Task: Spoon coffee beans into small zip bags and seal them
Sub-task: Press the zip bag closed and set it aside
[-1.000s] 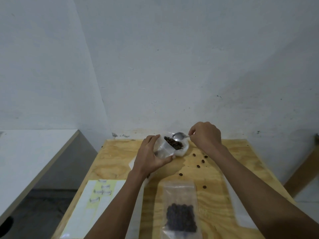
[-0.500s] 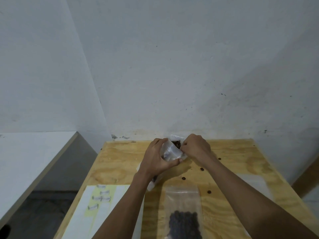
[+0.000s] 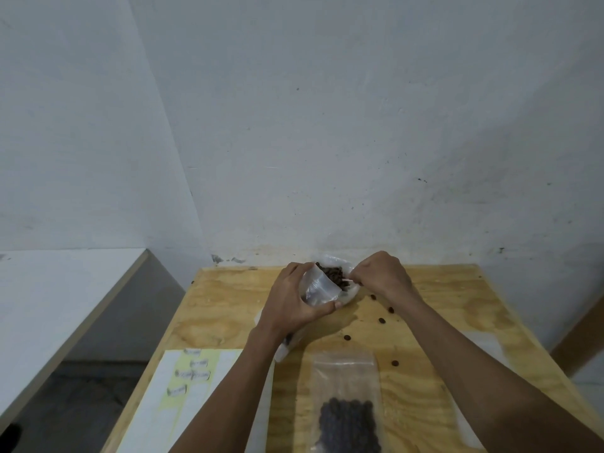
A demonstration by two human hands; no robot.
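Note:
My left hand (image 3: 294,302) grips a small clear zip bag (image 3: 318,287), held open and tilted toward the heap of coffee beans (image 3: 333,274). The beans lie in a clear plastic container (image 3: 351,291) at the table's far edge. My right hand (image 3: 380,274) is closed on the spoon handle (image 3: 347,280), of which only a short pale tip shows; the spoon bowl is hidden among the beans. A filled zip bag (image 3: 346,403) of beans lies flat on the table near me.
Several loose beans (image 3: 381,320) are scattered on the plywood table (image 3: 441,322) right of the container. A white sheet with labels (image 3: 192,374) lies at the near left. A white plastic piece (image 3: 282,353) sits under my left wrist. The wall stands just behind.
My right hand has drawn back to the right from the bag mouth, uncovering the beans. A second ago the spoon was lifted above the beans; now it is down in them.

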